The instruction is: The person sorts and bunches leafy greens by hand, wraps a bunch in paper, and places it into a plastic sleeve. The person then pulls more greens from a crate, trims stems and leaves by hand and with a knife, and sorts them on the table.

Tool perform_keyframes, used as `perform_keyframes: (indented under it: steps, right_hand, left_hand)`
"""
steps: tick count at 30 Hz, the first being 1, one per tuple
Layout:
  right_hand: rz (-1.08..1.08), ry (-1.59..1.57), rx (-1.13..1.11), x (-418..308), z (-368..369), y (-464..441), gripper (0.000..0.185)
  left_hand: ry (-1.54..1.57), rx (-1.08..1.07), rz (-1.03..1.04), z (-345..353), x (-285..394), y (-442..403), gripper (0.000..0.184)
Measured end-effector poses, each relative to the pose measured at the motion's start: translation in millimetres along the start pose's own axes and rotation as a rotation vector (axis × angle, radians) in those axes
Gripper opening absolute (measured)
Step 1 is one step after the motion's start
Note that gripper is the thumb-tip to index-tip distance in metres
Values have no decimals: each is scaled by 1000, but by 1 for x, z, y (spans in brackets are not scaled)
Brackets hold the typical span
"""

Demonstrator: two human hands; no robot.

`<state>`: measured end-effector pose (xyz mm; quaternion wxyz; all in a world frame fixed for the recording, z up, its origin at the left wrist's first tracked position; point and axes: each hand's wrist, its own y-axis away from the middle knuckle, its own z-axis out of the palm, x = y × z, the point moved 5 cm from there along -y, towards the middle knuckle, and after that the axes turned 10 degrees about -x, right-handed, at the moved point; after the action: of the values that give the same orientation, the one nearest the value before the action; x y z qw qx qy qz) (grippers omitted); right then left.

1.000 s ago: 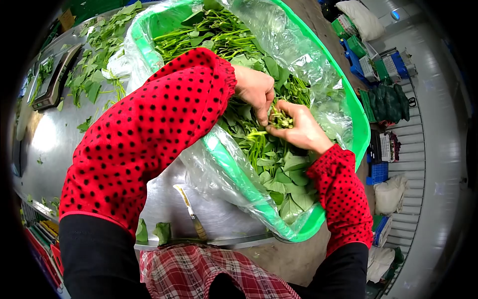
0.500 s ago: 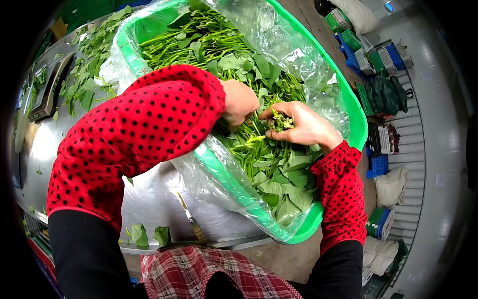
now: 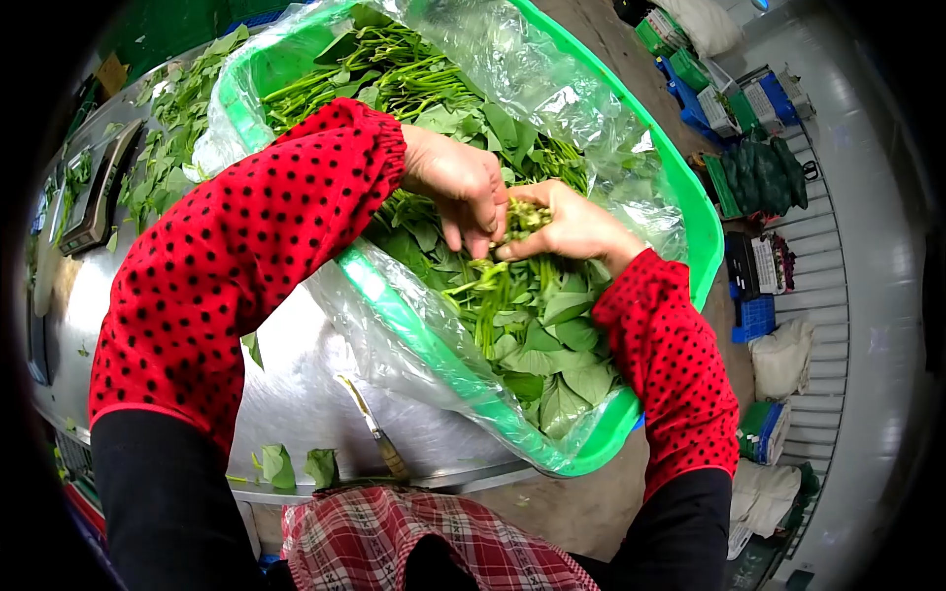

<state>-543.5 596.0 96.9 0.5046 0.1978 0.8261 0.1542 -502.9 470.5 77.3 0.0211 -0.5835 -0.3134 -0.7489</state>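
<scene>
A green crate [image 3: 705,236] lined with clear plastic holds bundles of leafy green stems [image 3: 394,59] that look like sweet potato leaves. Over its middle, my right hand [image 3: 572,225] is closed around a bunch of leafy stems [image 3: 522,219], its stem ends showing between thumb and fingers. My left hand [image 3: 458,182] is right beside it, fingers bent downward and drawn together against that bunch. What the left fingertips pinch, if anything, is hidden. Broad leaves [image 3: 564,404] lie below the hands at the near end of the crate.
The crate rests on a metal table [image 3: 296,394]. A knife [image 3: 379,433] lies near its front edge, by a few loose leaves [image 3: 278,465]. At the left are a scale [image 3: 103,197] and scattered greens [image 3: 163,167]. Crates and sacks [image 3: 783,360] line the floor at right.
Both hands have shifted slightly up and left, the right still gripping the bunch. My left hand has lifted from among the stems, and its fingers now point down beside the right hand's bunch.
</scene>
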Motion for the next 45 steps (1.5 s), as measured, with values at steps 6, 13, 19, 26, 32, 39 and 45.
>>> perform_keyframes:
  steps: [6,13,19,26,32,39,45]
  right_hand:
    - [-81,39,-19,-13,-20,21,20]
    - [-117,55,-28,-36,-16,35,19]
    - [-142,97,-21,-45,-10,43,18]
    - [-126,149,34,-33,-18,44,29]
    - [-112,537,162,-44,0,36,69]
    - [-341,689,441,-43,12,24,38]
    - [-333,419,342,-67,-17,72,28]
  left_hand:
    - [13,110,22,-19,0,3,27]
    - [-353,96,-237,-20,-26,-14,49]
    - [-681,42,-264,2,-21,-22,42]
    - [-483,-56,-149,22,-13,-27,17]
    - [-190,-79,-38,16,-18,-29,16]
    - [-221,25,-52,-6,-10,-22,23]
    - [-339,142,-270,-22,-12,2,30]
